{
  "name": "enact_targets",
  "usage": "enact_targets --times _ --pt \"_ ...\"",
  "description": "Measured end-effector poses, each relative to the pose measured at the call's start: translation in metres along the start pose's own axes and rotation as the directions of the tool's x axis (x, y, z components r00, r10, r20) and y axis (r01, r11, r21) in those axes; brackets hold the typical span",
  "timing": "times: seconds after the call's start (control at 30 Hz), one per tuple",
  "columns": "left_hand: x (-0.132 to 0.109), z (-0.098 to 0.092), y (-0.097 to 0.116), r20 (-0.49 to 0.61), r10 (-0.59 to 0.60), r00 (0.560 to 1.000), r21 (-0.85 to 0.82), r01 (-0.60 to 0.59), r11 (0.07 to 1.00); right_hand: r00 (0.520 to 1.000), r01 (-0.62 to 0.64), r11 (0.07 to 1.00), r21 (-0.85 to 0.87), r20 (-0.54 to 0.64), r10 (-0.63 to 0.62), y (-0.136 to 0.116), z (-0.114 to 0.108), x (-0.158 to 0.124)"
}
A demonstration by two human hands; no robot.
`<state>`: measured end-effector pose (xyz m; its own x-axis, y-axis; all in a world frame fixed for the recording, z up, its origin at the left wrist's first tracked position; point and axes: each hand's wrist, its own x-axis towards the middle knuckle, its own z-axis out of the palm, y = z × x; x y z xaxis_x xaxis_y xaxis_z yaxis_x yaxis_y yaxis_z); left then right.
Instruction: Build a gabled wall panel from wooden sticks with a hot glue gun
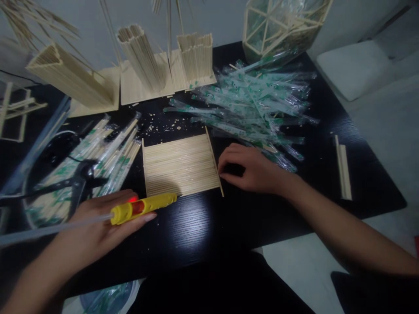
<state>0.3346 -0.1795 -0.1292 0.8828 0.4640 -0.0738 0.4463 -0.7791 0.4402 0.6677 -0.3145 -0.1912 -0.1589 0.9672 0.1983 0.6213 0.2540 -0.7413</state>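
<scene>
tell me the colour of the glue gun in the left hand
Yellow glue gun with a red-orange band; the head view shows it.

1 head-worn view, facing forward and down, close above the black table (203,231), near edge at bottom

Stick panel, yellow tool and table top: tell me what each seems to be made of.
The stick panel: pale matte bamboo or wood, shown by fine parallel strips. The yellow tool in the left hand: smooth, slightly glossy plastic with a red glowing spot. The table top: black, fine grain lines, soft sheen; painted wood or laminate, cannot tell which.
</scene>
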Motion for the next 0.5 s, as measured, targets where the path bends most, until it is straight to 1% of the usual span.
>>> enact_targets --times 0.1,0.17,0.3,0.4,0.5 --pt "0.0024 0.0013 0.0012 0.008 0.074 0.997 0.05 -0.074 0.996 1.0 0.005 1.0 0.002 -0.003 -0.005 0.0007 0.0006 -0.0006" --pt "0.0038 0.0021 0.0024 0.003 0.087 0.996 0.078 -0.087 0.993 1.0 0.009 1.0 0.003 -0.005 -0.009 0.0012 0.0009 -0.0007" --pt "0.0048 0.0036 0.0053 -0.02 0.077 0.997 0.061 -0.076 0.995 1.0 0.014 1.0 -0.006 -0.007 -0.014 0.0021 0.0009 -0.0005" --pt "0.0044 0.0046 0.0051 0.001 0.048 0.999 0.023 -0.048 0.999 1.0 0.02 1.0 -0.001 -0.011 -0.02 0.0024 0.0006 -0.0004" --pt "0.0052 0.0051 0.0042 0.014 0.057 0.998 0.006 -0.057 0.998 1.0 0.014 1.0 -0.001 -0.006 -0.014 0.0019 -0.0001 -0.0002"
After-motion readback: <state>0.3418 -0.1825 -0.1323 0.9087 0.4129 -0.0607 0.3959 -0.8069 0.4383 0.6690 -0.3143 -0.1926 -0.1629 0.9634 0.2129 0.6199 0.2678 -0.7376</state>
